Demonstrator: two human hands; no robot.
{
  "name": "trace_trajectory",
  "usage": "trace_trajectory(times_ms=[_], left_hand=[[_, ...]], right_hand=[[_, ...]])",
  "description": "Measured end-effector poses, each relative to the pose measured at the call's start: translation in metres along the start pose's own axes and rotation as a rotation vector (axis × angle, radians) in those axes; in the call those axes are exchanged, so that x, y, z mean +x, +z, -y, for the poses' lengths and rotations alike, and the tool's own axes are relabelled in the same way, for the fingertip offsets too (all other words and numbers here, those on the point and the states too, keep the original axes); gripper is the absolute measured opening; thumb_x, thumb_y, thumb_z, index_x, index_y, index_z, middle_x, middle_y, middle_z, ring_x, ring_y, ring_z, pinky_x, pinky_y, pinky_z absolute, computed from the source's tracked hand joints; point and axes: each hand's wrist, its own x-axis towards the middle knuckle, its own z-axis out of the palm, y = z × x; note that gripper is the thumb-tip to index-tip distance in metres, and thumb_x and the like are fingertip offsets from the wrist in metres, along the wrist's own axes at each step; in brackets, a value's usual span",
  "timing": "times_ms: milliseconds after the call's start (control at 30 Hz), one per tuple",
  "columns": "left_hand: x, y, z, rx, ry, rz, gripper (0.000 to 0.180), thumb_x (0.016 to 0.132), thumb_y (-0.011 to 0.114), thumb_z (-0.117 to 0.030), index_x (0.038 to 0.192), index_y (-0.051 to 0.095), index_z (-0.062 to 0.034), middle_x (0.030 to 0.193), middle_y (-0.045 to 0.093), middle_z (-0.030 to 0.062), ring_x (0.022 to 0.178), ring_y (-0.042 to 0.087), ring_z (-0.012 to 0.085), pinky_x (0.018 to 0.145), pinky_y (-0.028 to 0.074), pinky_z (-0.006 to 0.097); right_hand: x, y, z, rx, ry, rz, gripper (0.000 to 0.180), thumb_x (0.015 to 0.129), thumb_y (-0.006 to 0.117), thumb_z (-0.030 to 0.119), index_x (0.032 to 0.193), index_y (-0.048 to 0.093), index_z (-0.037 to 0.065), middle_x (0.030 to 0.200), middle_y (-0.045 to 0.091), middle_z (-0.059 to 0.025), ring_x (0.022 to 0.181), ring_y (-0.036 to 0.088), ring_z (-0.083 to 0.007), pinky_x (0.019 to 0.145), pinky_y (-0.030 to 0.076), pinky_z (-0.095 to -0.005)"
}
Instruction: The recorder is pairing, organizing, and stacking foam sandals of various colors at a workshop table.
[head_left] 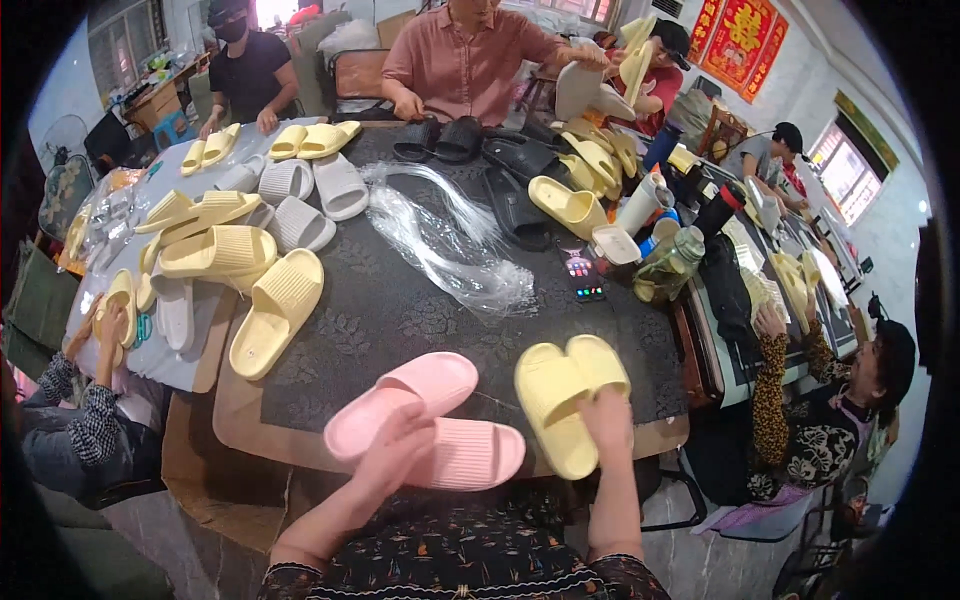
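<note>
1. Jar, contents unclear, stands beyond the table's right edge.
2. Left hand presses flat on pink slippers at the near edge.
3. Right hand grips yellow slippers just beside them.

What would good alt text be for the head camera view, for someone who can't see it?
Seen from above, a person's left hand rests on a pair of pink slippers while the right hand holds a pair of yellow slippers at the near edge of a dark table. More yellow, grey and black slippers and clear plastic bags cover the table, with other people seated around it.
</note>
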Motion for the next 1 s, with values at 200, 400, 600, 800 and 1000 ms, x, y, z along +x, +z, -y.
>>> trace_trajectory(times_ms=[200,400,600,800,1000], left_hand=[[0.028,0.025,0.009,0.023,0.043,0.096,0.053,0.092,0.059,-0.002,0.138,0.034,0.0045,0.126,0.051,0.0161,0.117,0.054,0.0227,0.102,0.045,0.032],[0.022,0.019,-0.036,1.153,0.387,0.088,0.043,0.085,0.065,-0.014,0.127,0.057,-0.0071,0.125,0.055,0.0172,0.113,0.055,0.0317,0.097,0.045,0.041],[0.039,0.022,-0.056,1.58,0.714,-0.218,0.048,0.084,0.068,-0.023,0.129,0.055,-0.0097,0.126,0.055,0.0196,0.111,0.053,0.0428,0.095,0.043,0.048],[0.043,-0.004,-0.049,1.547,0.498,-0.141,0.059,0.077,0.065,-0.006,0.134,0.05,-0.0141,0.113,0.059,0.0163,0.101,0.059,0.0369,0.088,0.048,0.045],[0.014,-0.006,-0.032,1.516,0.424,-0.171,0.05,0.082,0.063,-0.009,0.13,0.052,-0.0145,0.102,0.056,0.0163,0.092,0.061,0.0362,0.078,0.051,0.045]], right_hand=[[0.039,-0.008,-0.051,0.002,0.08,-0.417,0.032,0.091,0.06,0.023,0.103,0.06,-0.007,0.097,0.063,-0.0269,0.093,0.061,-0.0439,0.083,0.049,-0.0487],[-0.024,-0.023,0.031,0.354,-0.017,0.084,0.036,0.084,0.071,0.037,0.094,0.068,0.002,0.09,0.069,-0.0148,0.086,0.067,-0.03,0.077,0.051,-0.0395],[-0.078,0.023,0.091,0.178,-0.407,0.256,0.058,0.074,0.076,0.053,0.103,0.059,0.005,0.09,0.067,-0.0119,0.084,0.066,-0.0301,0.073,0.053,-0.0407],[-0.064,0.038,0.105,0.229,-0.629,-0.024,0.045,0.071,0.072,0.02,0.113,0.058,0.008,0.102,0.059,-0.0107,0.099,0.057,-0.0318,0.081,0.051,-0.0424],[-0.025,0.039,0.093,0.4,-0.74,-0.174,0.03,0.071,0.066,0.0,0.099,0.071,0.011,0.098,0.062,-0.0075,0.095,0.06,-0.0274,0.081,0.051,-0.0374]])
